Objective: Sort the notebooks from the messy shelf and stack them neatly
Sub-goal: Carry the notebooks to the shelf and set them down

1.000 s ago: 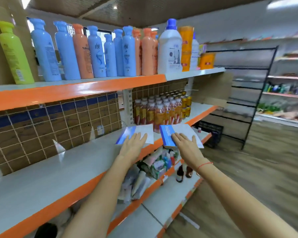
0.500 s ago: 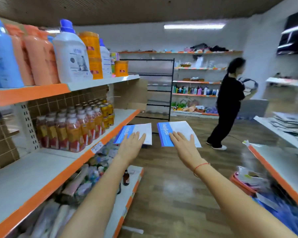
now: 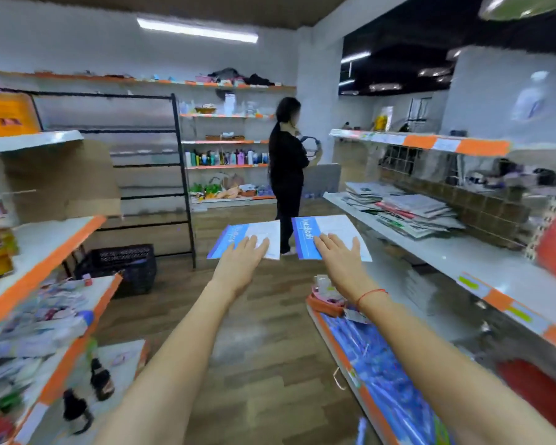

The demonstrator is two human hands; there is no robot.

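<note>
I hold two blue-and-white notebooks out in front of me over the aisle floor. My left hand [image 3: 241, 261] lies with its fingers on top of the left notebook [image 3: 230, 240] and grips its near edge. In the same way my right hand [image 3: 339, 261] holds the right notebook [image 3: 334, 224], which has "Notebook" printed on its blue strip. Both thumbs are hidden underneath. A messy pile of notebooks and papers [image 3: 408, 213] lies on the white middle shelf [image 3: 469, 264] to my right.
A person in black [image 3: 286, 168] stands in the aisle ahead. A black crate [image 3: 122, 264] sits on the floor by a black metal rack [image 3: 182, 175]. Shelves with bottles and packets [image 3: 39, 319] line the left side. Blue packets [image 3: 376, 364] fill the low right shelf.
My view has swung right, from the left-hand shelves to the aisle and the right-hand shelf. Both hands have lifted their notebooks off the left shelf and carry them in the air.
</note>
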